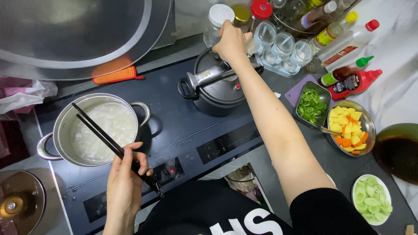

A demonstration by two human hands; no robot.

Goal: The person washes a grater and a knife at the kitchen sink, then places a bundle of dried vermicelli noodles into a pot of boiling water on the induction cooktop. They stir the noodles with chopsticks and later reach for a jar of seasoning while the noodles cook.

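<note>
My left hand [125, 178] grips a pair of long black chopsticks [98, 130] whose tips rest over a steel pot [63, 119] of white, cloudy liquid on the left of the dark cooktop [191, 130]. My right hand [230, 41] is stretched far across a black pressure cooker [217, 93], closed around something small among the clear jars [283, 48] at the back; what it holds is hidden by the fingers.
Bottles of sauce [352, 82] and oil stand at the back right. A tray of chopped greens [311, 106], a bowl of diced yellow and orange vegetables [350, 128], a plate of cucumber slices [372, 200] and a dark bowl [398, 150] sit on the right. A glass lid [19, 202] lies at lower left.
</note>
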